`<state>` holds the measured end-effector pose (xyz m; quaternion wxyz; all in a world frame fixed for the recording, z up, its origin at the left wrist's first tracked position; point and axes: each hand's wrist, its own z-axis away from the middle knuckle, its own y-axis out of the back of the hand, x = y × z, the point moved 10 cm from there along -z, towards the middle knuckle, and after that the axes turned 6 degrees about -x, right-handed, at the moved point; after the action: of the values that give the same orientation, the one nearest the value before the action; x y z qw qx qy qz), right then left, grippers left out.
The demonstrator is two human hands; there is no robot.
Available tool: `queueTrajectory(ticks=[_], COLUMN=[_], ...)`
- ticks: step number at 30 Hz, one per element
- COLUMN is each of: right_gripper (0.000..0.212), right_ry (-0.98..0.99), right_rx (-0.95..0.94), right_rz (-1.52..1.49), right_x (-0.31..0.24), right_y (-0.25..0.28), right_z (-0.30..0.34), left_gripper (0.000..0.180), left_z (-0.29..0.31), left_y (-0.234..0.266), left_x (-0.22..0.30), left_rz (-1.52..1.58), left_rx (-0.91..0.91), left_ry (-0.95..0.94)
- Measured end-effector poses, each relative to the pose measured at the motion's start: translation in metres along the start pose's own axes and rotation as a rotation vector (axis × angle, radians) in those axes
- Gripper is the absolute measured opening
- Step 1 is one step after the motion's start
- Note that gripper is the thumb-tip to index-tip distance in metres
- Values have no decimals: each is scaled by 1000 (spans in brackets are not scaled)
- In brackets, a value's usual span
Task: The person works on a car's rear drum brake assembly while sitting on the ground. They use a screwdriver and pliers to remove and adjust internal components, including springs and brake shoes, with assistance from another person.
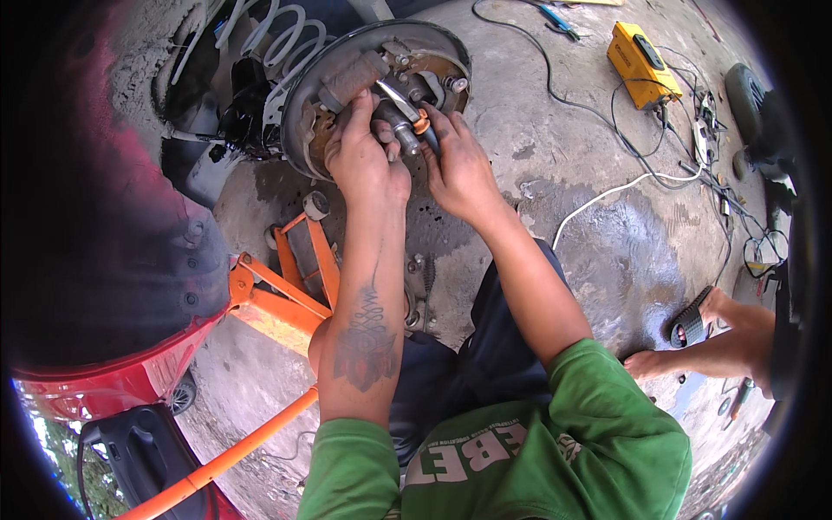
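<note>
Both hands worked at the bare wheel hub of a red car, which sat raised on an orange jack over a stained concrete floor. The left hand was curled around the parts at the middle of the round brake plate, its fingers folded over the metal stub that stuck out there – a firm, closed hold. The right hand lay just beside it, touching it at the thumb side, fingers pinched narrow on a small orange-tipped piece next to the stub. A slim metal tool slanted across the plate just above the fingers (which hand steadied it could not be told). A grey cylinder sat at the upper left of the plate, and a white coil spring rose behind it in the wheel arch.

Farther right on the floor – well apart from the hands – stood a yellow box-shaped machine with black cables trailing from it, and a white cord snaked toward the person's knee. At the right edge another person's foot in a black sandal rested on the concrete.
</note>
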<state>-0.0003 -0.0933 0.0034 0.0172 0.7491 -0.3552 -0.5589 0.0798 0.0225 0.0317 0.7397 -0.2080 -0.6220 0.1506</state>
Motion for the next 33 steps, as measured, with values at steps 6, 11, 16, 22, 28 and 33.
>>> queueTrajectory(ticks=[6, 11, 16, 22, 28, 33], right_gripper=[51, 47, 41, 32, 30, 29], right_ry=[21, 9, -207, -336, -396, -394], right_rx=[25, 11, -81, -14, 63, 120], right_rz=[12, -1, -232, -184, -214, -266], right_x=[-5, -8, 8, 12, 10, 11], right_y=[1, 6, -4, 2, 1, -3], right_z=[0, 1, -2, 2, 11, 16], left_gripper=[12, 12, 13, 15, 16, 15], left_z=[-1, 0, 1, 3, 7, 8], left_y=[-2, -3, -2, -3, 1, -6], left_x=[-1, -1, 0, 2, 5, 9], left_rz=[45, 48, 33, -31, -203, -368], left_rx=[-27, -3, 18, -25, -35, -191], left_ry=[32, 52, 34, 15, 36, -22])
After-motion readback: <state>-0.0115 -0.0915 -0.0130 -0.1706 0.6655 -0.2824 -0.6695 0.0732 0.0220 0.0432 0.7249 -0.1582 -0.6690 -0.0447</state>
